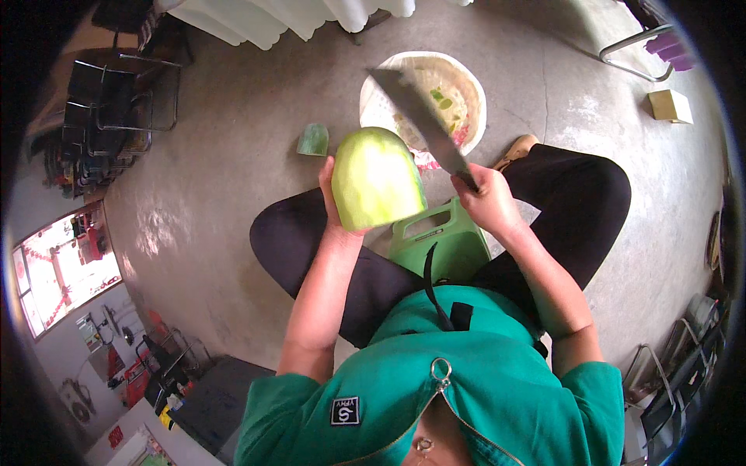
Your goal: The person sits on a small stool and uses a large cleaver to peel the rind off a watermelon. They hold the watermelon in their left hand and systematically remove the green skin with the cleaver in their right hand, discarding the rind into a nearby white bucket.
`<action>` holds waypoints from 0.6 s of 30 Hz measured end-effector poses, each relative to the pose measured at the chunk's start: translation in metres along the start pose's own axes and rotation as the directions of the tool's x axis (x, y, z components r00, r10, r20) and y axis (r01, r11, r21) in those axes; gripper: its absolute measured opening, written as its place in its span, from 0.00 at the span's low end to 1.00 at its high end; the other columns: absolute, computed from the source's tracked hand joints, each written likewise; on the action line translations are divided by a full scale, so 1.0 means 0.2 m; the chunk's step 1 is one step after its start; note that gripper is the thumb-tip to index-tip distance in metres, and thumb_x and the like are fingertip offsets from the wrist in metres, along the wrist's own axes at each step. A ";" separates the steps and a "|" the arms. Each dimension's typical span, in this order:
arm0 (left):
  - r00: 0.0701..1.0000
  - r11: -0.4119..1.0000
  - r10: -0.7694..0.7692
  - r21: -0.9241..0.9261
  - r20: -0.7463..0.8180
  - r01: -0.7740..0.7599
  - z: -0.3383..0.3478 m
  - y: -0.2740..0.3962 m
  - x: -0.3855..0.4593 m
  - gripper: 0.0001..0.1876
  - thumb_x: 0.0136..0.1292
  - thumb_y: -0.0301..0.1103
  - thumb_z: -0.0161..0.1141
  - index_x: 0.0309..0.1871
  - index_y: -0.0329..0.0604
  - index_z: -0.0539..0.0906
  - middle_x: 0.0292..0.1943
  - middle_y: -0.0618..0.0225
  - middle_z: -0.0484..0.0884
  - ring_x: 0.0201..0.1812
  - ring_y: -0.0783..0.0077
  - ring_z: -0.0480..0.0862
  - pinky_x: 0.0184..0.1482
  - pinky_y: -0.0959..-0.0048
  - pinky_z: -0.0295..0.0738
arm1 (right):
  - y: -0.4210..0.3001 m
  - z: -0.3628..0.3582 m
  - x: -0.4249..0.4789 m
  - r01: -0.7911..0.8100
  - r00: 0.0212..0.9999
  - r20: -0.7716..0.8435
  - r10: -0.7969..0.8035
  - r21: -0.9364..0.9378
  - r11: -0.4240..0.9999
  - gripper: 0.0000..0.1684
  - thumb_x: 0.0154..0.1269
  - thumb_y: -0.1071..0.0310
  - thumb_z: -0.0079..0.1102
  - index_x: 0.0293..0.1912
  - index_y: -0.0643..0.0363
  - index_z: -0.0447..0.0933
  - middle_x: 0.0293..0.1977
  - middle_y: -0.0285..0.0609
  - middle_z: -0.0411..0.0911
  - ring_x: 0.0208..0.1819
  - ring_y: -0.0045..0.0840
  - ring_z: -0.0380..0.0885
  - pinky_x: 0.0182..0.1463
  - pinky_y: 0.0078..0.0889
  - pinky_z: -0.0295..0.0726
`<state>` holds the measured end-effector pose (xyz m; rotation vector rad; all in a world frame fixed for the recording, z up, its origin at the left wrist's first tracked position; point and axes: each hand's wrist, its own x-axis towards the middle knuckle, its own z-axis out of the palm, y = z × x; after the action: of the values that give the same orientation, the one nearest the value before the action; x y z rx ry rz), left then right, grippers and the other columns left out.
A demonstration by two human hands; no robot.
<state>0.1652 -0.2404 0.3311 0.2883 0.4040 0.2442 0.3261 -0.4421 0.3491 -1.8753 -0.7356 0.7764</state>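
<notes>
My left hand (337, 204) supports a large piece of winter melon or similar gourd (376, 177) from its left side and underneath. Most of the melon's near face is peeled to pale green, and a strip of darker rind shows along its right edge. In my right hand (488, 198) is the handle of a broad-bladed kitchen knife (425, 119), slightly blurred. Its blade slants up and left, above a pale basin (479, 110) that holds green peelings (441, 99). The blade appears apart from the melon.
A small cut end of green rind (313, 140) lies on the concrete floor (215, 175) left of the basin. Between my knees is a green plastic stool (443, 250). Metal-framed chairs (125, 99) stand at far left; a cream box (670, 106) sits at far right.
</notes>
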 end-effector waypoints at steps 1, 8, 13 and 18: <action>1.000 0.995 0.021 0.101 -0.015 -0.020 -0.02 -0.01 0.00 0.40 0.70 0.69 0.48 0.74 0.49 0.73 0.70 0.53 0.77 0.70 0.46 0.77 0.74 0.34 0.64 | 0.00 -0.01 0.00 -0.030 0.999 -0.018 0.030 -0.002 1.000 0.14 0.73 0.74 0.60 0.55 0.63 0.82 0.23 0.50 0.74 0.26 0.21 0.72 0.36 0.32 0.77; 1.000 0.989 0.009 -0.145 0.019 -0.006 -0.23 -0.01 -0.04 0.37 0.74 0.66 0.49 0.73 0.47 0.73 0.67 0.59 0.78 0.67 0.54 0.77 0.71 0.46 0.70 | -0.23 -0.12 -0.10 0.292 0.956 0.099 -0.275 -0.324 0.900 0.49 0.44 0.79 0.69 0.71 0.49 0.76 0.26 0.50 0.80 0.28 0.47 0.81 0.35 0.40 0.81; 0.990 0.996 0.085 0.051 -0.116 -0.079 0.12 0.01 -0.18 0.35 0.76 0.62 0.49 0.75 0.46 0.71 0.69 0.56 0.77 0.69 0.54 0.76 0.71 0.48 0.71 | -0.27 -0.10 -0.11 0.398 0.911 0.081 -0.404 -0.429 0.811 0.51 0.43 0.76 0.70 0.72 0.47 0.75 0.22 0.46 0.76 0.26 0.42 0.81 0.33 0.44 0.79; 0.995 0.993 -0.067 0.099 0.071 0.060 0.08 -0.01 -0.07 0.41 0.72 0.68 0.50 0.77 0.45 0.69 0.71 0.51 0.74 0.70 0.48 0.75 0.70 0.43 0.71 | 0.02 -0.09 0.04 0.056 0.998 0.013 -0.057 -0.444 0.894 0.43 0.50 0.82 0.61 0.69 0.47 0.78 0.37 0.59 0.83 0.41 0.48 0.86 0.43 0.47 0.84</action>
<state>0.1595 -0.2500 0.3492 0.3784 0.3511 0.1509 0.3450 -0.4475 0.3506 -2.2479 -1.0298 0.6019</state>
